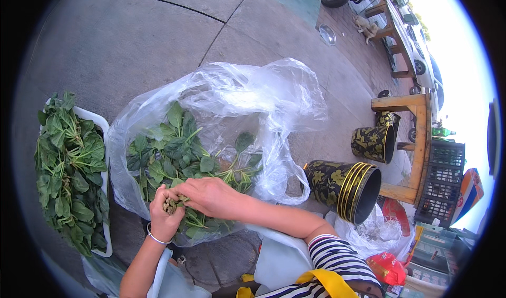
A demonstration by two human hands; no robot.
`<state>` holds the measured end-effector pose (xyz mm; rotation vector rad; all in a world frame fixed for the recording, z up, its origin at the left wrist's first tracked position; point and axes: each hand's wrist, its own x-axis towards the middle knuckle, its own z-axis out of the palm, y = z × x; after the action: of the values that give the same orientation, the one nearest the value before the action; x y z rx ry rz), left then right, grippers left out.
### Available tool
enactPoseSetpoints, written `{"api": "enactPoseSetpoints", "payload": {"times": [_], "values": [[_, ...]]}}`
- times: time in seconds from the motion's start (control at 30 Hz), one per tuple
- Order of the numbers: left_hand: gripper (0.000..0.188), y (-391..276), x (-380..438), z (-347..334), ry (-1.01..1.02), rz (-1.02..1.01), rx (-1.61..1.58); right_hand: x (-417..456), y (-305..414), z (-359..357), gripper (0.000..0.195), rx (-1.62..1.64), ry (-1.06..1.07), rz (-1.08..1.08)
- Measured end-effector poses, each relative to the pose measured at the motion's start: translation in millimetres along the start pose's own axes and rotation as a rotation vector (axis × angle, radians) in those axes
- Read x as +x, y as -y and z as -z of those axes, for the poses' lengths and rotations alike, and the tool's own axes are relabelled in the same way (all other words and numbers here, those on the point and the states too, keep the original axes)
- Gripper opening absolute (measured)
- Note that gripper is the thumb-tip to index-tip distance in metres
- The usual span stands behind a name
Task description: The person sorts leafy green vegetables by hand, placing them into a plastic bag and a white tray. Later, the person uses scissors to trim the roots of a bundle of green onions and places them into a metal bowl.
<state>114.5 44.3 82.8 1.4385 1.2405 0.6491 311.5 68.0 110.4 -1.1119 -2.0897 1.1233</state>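
My left hand (167, 215), with a bracelet at its wrist, is closed around a bunch of leafy green stems, whose brownish root ends (170, 205) show at the top of the fist. The fingers of my right hand (203, 195) pinch at those ends, touching the bunch. Both hands are over the near side of a large open clear plastic bag (237, 96), where loose leafy greens (184, 151) lie. A white plastic tray (99, 120) heaped with the same kind of greens (73, 175) stands on the left.
Black bins with gold flowers (324, 183), some stacked, lie tipped at the right. Beyond them are a wooden bench (421, 151), a black plastic crate (440, 179) and a red plastic bag (387, 267). A metal bowl (327, 35) and a cat (367, 27) are farther off on the pavement.
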Motion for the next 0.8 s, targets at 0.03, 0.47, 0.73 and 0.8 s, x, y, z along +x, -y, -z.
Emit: {"api": "enactPoseSetpoints", "payload": {"times": [0.03,0.47,0.73,0.8], "values": [[0.024,5.6,-4.0,-2.6,-0.058,0.135,-0.251,5.0,0.5,2.3,0.030,-0.010,-0.026,-0.021],[0.024,14.6,5.4,-1.5,-0.297,0.460,-0.670,-11.4,-21.8,-27.4,0.028,0.398,0.113,-0.178],[0.018,21.1,1.1,2.5,-0.268,0.478,-0.609,-138.4,-167.3,-26.3,0.036,-0.094,0.145,-0.772],[0.019,22.0,-0.4,1.3,-0.240,0.480,-0.571,-156.8,-160.9,-42.5,0.035,-0.254,0.106,-0.639]]}}
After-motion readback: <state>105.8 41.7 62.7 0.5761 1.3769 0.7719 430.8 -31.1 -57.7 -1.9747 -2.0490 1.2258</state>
